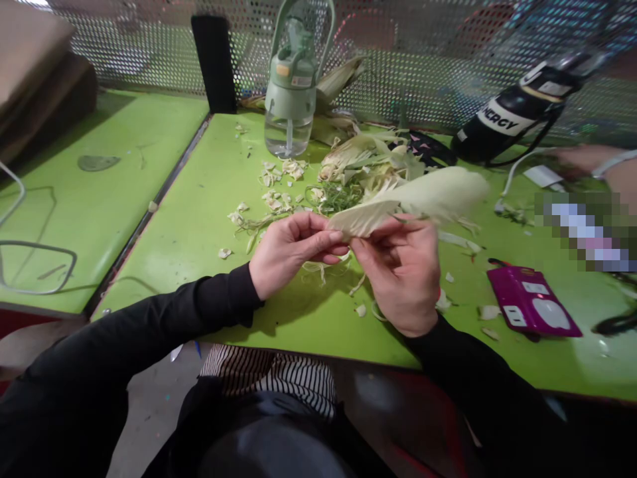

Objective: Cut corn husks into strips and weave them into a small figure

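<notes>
Between my two hands stretches a broad pale corn husk [423,192], its far end blurred and pointing up to the right. My left hand [301,249] is closed, thumb and fingers pinching the husk's near edge. Close beside it, my right hand [403,272] grips the same edge between thumb and bent fingers. Behind the hands lies a heap of loose husks [358,156] with green shreds [338,197] at its front. Small pale scraps [279,199] are scattered on the green table to the left of the heap.
A green water bottle [291,99] stands behind the scraps. A black bottle [512,113] leans near the perforated metal screen [398,66]. To the right lie a purple device [533,302] and another person's hand [587,162]. Glasses [37,267] rest at left.
</notes>
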`<state>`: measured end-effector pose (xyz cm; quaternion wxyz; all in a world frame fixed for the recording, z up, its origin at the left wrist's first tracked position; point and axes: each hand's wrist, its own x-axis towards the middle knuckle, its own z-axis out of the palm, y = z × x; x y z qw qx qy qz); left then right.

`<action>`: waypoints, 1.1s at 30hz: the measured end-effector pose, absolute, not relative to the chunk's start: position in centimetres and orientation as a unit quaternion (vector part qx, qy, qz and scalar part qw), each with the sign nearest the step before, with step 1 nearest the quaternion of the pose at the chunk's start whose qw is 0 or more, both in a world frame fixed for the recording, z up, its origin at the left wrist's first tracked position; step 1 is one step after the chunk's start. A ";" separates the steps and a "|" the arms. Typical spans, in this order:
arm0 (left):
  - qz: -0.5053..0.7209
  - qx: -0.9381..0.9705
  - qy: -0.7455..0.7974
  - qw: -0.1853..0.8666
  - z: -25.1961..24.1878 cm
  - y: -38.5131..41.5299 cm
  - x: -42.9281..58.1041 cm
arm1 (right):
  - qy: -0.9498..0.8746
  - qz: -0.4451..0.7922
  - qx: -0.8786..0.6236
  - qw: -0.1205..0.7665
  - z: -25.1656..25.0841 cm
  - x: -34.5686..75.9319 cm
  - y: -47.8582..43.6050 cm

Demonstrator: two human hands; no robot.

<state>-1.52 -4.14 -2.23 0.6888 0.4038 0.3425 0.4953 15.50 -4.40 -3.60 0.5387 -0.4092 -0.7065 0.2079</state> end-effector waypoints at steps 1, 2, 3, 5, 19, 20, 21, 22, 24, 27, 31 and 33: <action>0.489 0.408 0.343 0.691 -2.3 -4.0 -1.6 | -0.705 0.215 -0.410 0.538 -3.6 15.5 -4.4; 0.481 0.417 0.344 0.690 -2.4 -3.9 -1.6 | -0.705 0.221 -0.413 0.534 -3.6 15.5 -4.3; 0.476 0.431 0.344 0.685 -2.5 -3.8 -1.6 | -0.705 0.226 -0.415 0.529 -3.6 15.5 -4.3; 0.476 0.467 0.335 0.666 -2.7 -3.6 -1.7 | -0.704 0.240 -0.419 0.521 -3.5 15.5 -4.1; 0.443 0.496 0.357 0.656 -2.7 -3.5 -2.5 | -0.760 0.205 -0.400 0.469 -3.5 16.5 -3.8; 0.446 0.500 0.355 0.651 -2.6 -3.5 -2.5 | -0.769 0.197 -0.396 0.462 -3.4 16.6 -3.8; 0.449 0.505 0.352 0.648 -2.6 -3.6 -2.5 | -0.777 0.195 -0.391 0.453 -3.4 16.7 -3.7; 0.450 0.510 0.348 0.646 -2.6 -3.5 -2.5 | -0.783 0.199 -0.386 0.446 -3.3 16.8 -3.6; 0.441 0.519 0.341 0.648 -2.5 -3.5 -2.6 | -0.787 0.217 -0.373 0.440 -3.3 17.0 -3.5; 0.417 0.515 0.345 0.664 -2.4 -3.2 -2.8 | -0.775 0.222 -0.378 0.456 -3.6 17.0 -3.3; 0.386 0.452 0.363 0.717 -2.2 -3.1 -2.7 | -0.765 0.203 -0.411 0.453 -3.5 16.8 -3.4; 0.380 0.411 0.373 0.739 -2.2 -3.1 -2.6 | -0.782 0.176 -0.407 0.438 -3.3 16.7 -3.5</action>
